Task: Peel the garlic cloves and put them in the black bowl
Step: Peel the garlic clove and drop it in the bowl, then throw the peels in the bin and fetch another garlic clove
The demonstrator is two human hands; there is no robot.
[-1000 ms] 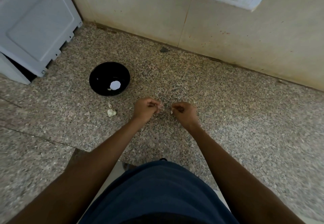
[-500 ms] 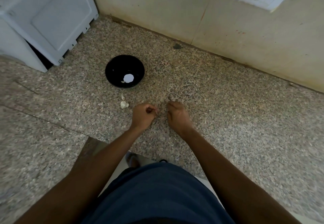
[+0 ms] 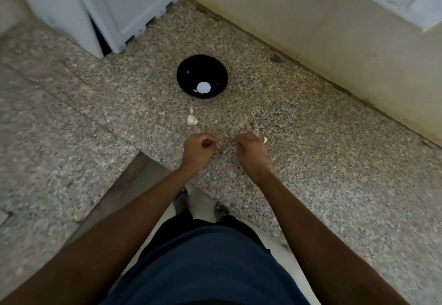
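On the speckled granite counter, the left hand pinches a thin papery bit of garlic skin. The right hand has fingers curled around a pale garlic clove. The round glossy black bowl stands beyond, with unpeeled cloves just before it.

1. Both bare forearms reach from the bottom corners toward 12 o'clock and converge near the middle of the view
2. The left hand has its fingers curled, knuckles up, with thumb and fingertips pinched together at its 3 o'clock side on something small, too blurred to identify
3. The right hand sits at 3 o'clock of the left, apart from it, fingers curled under, with a small pale piece showing at its 1 o'clock edge
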